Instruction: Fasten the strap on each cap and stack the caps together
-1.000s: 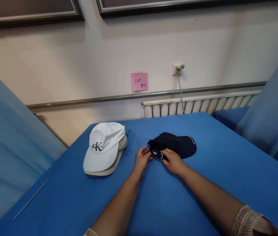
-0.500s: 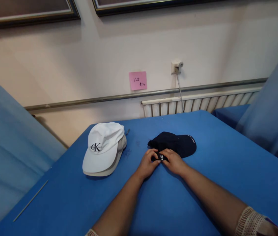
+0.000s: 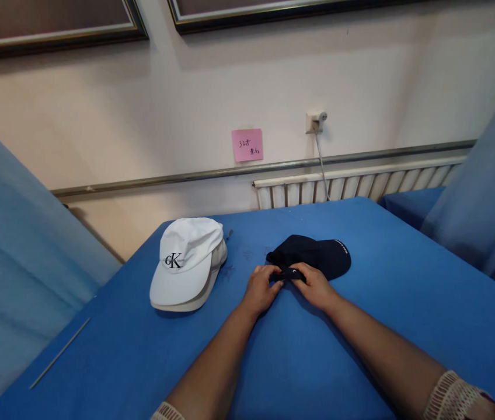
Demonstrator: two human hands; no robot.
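A dark navy baseball cap (image 3: pixel 304 251) lies on the blue table with its brim pointing right. Along its near edge runs a dark strap (image 3: pixel 289 274), which shows a small pale mark. My left hand (image 3: pixel 261 289) pinches the strap's left part between thumb and fingers. The right part is gripped by my right hand (image 3: pixel 315 284), whose fingers curl over it from above. To the left of my hands sits a white baseball cap (image 3: pixel 181 280) with black CK letters, resting on another pale cap (image 3: pixel 199 300) that shows beneath it.
A thin stick (image 3: pixel 59 354) lies near the left edge of the blue table (image 3: pixel 142 361). Behind stand a white radiator (image 3: pixel 300 192) and a wall socket (image 3: pixel 315 123) with a cord. Blue curtains (image 3: pixel 20 262) hang at both sides.
The strap has turned between my fingers, so its pale buckle-like mark shows less now. My right hand has shifted slightly right. The caps stay in place while the view shifts a little.
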